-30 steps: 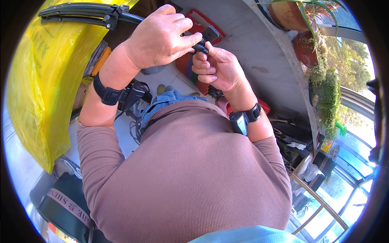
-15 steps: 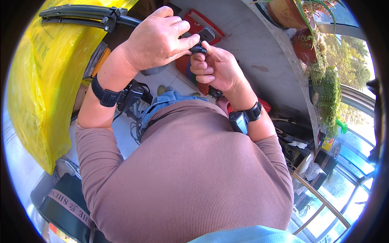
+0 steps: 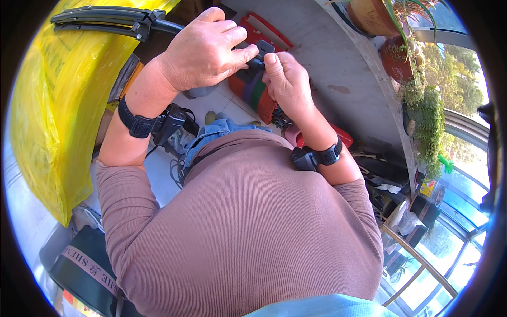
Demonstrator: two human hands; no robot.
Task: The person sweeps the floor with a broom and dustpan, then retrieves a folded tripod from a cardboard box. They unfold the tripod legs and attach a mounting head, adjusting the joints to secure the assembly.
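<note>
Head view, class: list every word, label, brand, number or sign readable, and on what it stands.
Pale band on dark green container: capital letters, wording not copied.
Red item beside the right forearm: pale lettering, too small to read.
Yellow plastic sheet: faint marks, too blurred to read.

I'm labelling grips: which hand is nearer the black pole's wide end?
The left hand, on the black pole; the right hand is farther, near its other end.

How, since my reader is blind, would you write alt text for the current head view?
A person's left hand grips a black rod, the right hand at its end, beyond a brown top seen from above. Yellow plastic is at left, potted plants at upper right.
</note>
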